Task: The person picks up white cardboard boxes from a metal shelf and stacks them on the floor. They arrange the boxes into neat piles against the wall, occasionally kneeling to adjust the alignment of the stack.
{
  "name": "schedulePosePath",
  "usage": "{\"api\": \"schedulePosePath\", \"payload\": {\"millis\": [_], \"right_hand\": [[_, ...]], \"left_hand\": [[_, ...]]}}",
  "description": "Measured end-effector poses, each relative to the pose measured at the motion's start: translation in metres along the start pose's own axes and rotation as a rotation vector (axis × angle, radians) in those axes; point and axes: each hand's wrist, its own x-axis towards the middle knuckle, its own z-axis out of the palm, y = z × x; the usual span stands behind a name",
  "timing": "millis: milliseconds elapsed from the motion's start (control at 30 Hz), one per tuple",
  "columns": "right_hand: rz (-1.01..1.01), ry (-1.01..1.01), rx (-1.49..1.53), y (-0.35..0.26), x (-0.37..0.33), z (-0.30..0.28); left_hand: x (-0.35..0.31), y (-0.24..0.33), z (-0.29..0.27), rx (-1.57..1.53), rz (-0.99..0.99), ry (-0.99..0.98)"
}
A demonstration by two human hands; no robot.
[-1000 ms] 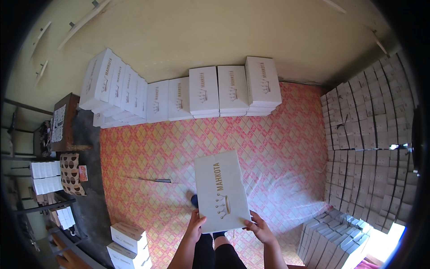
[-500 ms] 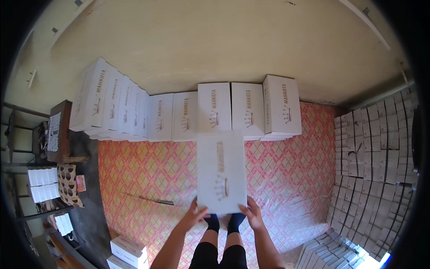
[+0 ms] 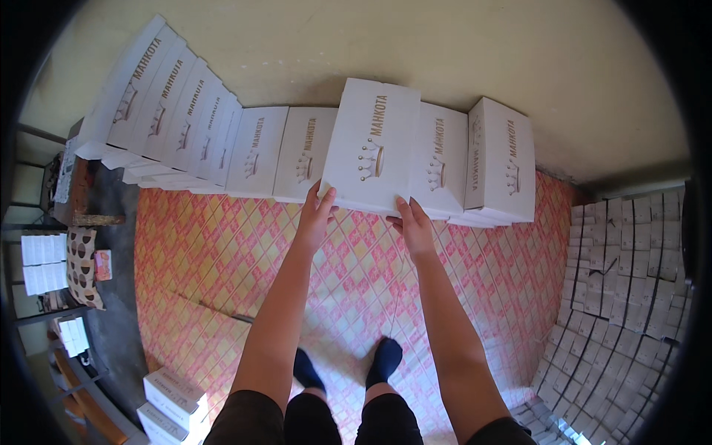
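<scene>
Both arms reach forward to a white cardboard box (image 3: 371, 148) with a gold crown print, at the middle of a row of like boxes along the wall. My left hand (image 3: 319, 211) grips its near left corner, thumb on top and fingers curled at the edge. At the near right corner my right hand (image 3: 412, 222) holds it the same way. The box lies over the row, higher than its neighbours. To its left is another white box (image 3: 305, 154); on the right a box (image 3: 440, 159) sits close against it.
Stacked boxes (image 3: 137, 96) rise at the far left, and a taller box (image 3: 508, 159) ends the row on the right. Pink and yellow patterned sheeting (image 3: 222, 259) covers the floor. Strapped bundles (image 3: 623, 274) line the right side. Two boxes (image 3: 174, 397) stand at the lower left, near a patterned cushion (image 3: 84, 267).
My hands have carried the box forward, away from my body, onto the row by the wall. My feet have stepped apart, and the view has shifted closer to the row.
</scene>
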Motion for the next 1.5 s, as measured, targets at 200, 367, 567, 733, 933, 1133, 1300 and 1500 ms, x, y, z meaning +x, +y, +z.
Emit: {"api": "schedulePosePath", "payload": {"millis": [200,367,567,733,933,1133,1300,1500], "right_hand": [[-0.4,0.024,-0.099,0.018,0.023,-0.003],[-0.427,-0.012,-0.177,0.016,0.027,-0.003],[-0.366,0.032,-0.218,0.015,0.023,0.002],[-0.31,0.014,-0.182,0.008,0.02,0.004],[-0.265,-0.04,-0.144,0.005,0.03,-0.001],[-0.265,-0.055,-0.148,0.009,0.029,-0.003],[-0.321,-0.026,-0.145,0.01,0.029,0.001],[-0.318,-0.045,-0.126,0.011,0.03,-0.002]], "left_hand": [[0.035,-0.046,0.016,0.024,0.481,0.093],[0.041,-0.047,0.005,0.214,0.704,0.122],[0.058,-0.064,0.002,0.138,0.73,0.149],[0.053,-0.053,0.008,0.055,0.718,0.103],[0.056,-0.055,0.01,0.125,0.687,0.17],[0.048,-0.053,0.011,0.131,0.653,0.181],[0.047,-0.053,0.009,0.133,0.643,0.174],[0.041,-0.052,0.013,0.166,0.603,0.225]]}}
